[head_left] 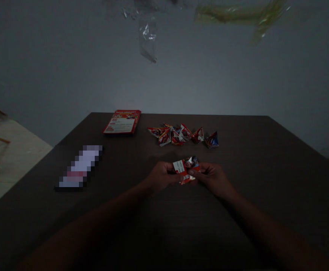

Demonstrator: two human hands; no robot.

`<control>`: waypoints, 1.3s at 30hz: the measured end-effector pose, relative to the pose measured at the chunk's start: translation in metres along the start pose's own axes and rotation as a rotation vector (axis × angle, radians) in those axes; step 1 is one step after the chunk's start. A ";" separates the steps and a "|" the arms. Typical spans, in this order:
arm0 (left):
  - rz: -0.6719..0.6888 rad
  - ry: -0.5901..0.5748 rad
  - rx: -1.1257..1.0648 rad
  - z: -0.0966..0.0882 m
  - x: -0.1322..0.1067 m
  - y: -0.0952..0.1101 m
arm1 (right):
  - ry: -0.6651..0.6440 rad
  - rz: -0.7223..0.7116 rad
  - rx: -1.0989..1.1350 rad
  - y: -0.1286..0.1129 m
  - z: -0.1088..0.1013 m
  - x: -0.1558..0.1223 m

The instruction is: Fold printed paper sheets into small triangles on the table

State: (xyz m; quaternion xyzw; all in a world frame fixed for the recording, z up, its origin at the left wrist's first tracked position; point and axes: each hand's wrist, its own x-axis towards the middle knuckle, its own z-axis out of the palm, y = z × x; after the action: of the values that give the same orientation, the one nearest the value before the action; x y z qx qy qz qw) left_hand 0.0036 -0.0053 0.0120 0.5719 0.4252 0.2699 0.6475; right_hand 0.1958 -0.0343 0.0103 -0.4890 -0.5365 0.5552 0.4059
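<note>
Between my two hands is a small red, white and blue shiny snack packet (187,171), held just over the dark table (164,214). My left hand (162,176) pinches its left edge, near a white printed panel. On the other side my right hand (214,178) grips it, the thumb lying across the front. Some of the fingers are hidden behind the packet. Beyond my hands lies a row of similar pyramid-shaped packets (178,134), mostly red and white, with a bluish one (212,140) at the right end.
A stack of red and white printed sheets (122,122) lies at the far left of the table. Nearer on the left rests a phone (79,167) with a blurred-out lit screen. A pale wall (209,75) with clear plastic and yellow tape stands behind the table's far edge.
</note>
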 end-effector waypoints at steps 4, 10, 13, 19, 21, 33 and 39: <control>0.038 -0.035 -0.019 -0.001 0.002 -0.005 | -0.007 -0.014 0.032 0.000 0.000 0.001; 0.065 -0.122 -0.072 0.002 0.001 -0.006 | 0.027 -0.008 0.044 -0.003 0.002 0.001; 0.054 -0.120 -0.099 0.003 -0.001 -0.005 | 0.031 -0.020 0.051 -0.002 0.002 0.001; 0.075 -0.076 -0.133 0.003 -0.003 0.000 | 0.019 -0.055 0.084 -0.002 0.004 -0.001; 0.070 -0.070 -0.139 0.002 -0.004 0.001 | 0.002 -0.078 0.058 -0.004 0.003 -0.002; 0.043 -0.074 -0.181 0.001 -0.004 0.002 | 0.010 -0.152 -0.037 -0.006 0.003 -0.006; 0.032 -0.091 -0.166 0.000 -0.004 0.000 | 0.058 -0.138 -0.097 -0.004 -0.001 -0.003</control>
State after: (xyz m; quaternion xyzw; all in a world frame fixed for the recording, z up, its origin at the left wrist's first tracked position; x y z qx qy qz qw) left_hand 0.0015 -0.0083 0.0133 0.5346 0.3624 0.2884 0.7069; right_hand 0.1972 -0.0370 0.0148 -0.4858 -0.5833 0.4851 0.4342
